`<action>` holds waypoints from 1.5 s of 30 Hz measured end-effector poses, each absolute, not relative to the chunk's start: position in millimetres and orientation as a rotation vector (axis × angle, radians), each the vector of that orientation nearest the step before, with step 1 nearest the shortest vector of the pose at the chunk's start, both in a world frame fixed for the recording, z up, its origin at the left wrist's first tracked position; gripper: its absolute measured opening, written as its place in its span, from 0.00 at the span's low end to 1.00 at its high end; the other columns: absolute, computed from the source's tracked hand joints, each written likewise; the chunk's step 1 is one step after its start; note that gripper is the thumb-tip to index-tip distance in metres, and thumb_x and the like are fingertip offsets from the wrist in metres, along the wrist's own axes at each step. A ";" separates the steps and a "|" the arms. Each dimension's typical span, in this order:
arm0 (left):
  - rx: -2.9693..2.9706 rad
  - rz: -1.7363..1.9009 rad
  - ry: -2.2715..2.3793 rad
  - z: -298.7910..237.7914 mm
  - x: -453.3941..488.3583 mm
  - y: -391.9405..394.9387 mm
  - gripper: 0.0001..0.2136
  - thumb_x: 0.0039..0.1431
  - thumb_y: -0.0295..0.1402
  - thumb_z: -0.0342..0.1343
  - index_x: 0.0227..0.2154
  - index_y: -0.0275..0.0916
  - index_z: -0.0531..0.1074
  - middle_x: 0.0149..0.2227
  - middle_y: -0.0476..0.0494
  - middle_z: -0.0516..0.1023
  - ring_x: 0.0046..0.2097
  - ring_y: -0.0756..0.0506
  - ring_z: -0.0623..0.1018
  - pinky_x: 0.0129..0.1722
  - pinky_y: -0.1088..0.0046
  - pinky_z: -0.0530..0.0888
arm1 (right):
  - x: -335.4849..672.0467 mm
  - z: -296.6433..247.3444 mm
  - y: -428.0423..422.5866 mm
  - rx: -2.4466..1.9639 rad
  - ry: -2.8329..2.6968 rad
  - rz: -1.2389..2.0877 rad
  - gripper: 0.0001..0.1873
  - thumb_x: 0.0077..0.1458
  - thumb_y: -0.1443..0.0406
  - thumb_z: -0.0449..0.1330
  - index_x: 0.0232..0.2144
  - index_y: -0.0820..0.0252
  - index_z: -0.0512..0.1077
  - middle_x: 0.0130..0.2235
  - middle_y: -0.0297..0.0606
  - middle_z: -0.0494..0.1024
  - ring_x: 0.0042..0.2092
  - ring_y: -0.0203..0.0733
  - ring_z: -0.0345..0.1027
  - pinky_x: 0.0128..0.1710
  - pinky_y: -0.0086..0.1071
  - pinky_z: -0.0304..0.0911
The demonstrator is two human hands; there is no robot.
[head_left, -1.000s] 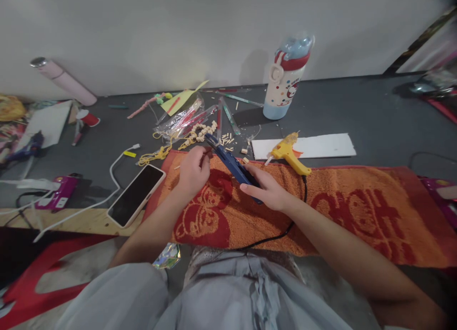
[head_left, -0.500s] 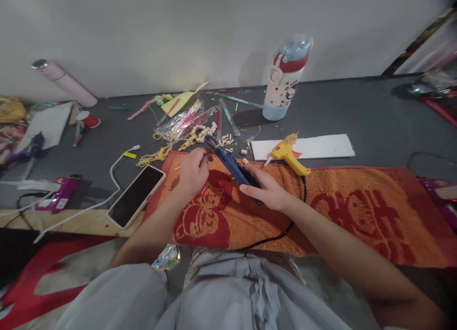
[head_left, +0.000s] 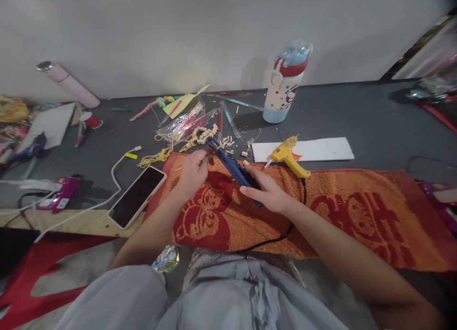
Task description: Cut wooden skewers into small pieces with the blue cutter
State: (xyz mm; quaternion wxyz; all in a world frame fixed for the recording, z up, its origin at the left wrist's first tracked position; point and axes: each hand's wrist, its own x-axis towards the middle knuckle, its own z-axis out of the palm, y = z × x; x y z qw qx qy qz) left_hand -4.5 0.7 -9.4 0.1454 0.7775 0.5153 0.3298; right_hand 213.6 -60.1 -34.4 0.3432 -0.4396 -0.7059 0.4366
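Observation:
My right hand (head_left: 269, 192) is wrapped around the near end of a long dark-blue hand tool (head_left: 232, 167), which looks like a cutter or a stapler. The tool slants up and to the left above an orange-and-red towel (head_left: 335, 220). By its far head, my left hand (head_left: 194, 172) is closed, thumb and fingertips pressed together. Whatever it pinches is too small or hidden to name. Short pale stick pieces (head_left: 227, 142) lie just beyond the tool's head, beside a knobbly cream-coloured strand (head_left: 202, 135) and yellow yarn (head_left: 157, 157).
A yellow glue gun (head_left: 289, 156) rests on a white strip (head_left: 326, 149), its black cord crossing the towel. Behind stands a cartoon bottle (head_left: 284, 89). On the left are a phone (head_left: 137, 196), a white cable (head_left: 113, 170) and a pink flask (head_left: 73, 85). Plastic-wrapped sticks (head_left: 182, 123) lie at the back.
The view has shifted slightly. Both hands and the blue tool keep nearly the same place and grip.

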 end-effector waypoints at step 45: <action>1.646 0.999 0.902 -28.6 43.2 -36.3 0.25 0.55 0.55 0.49 0.45 0.38 0.64 0.42 0.38 0.73 0.44 0.42 0.74 0.46 0.63 0.72 | 191.0 -39.1 -63.4 -1.030 -1.738 1.011 0.27 0.59 0.53 0.51 0.56 0.61 0.60 0.55 0.48 0.69 0.56 0.51 0.62 0.58 0.46 0.54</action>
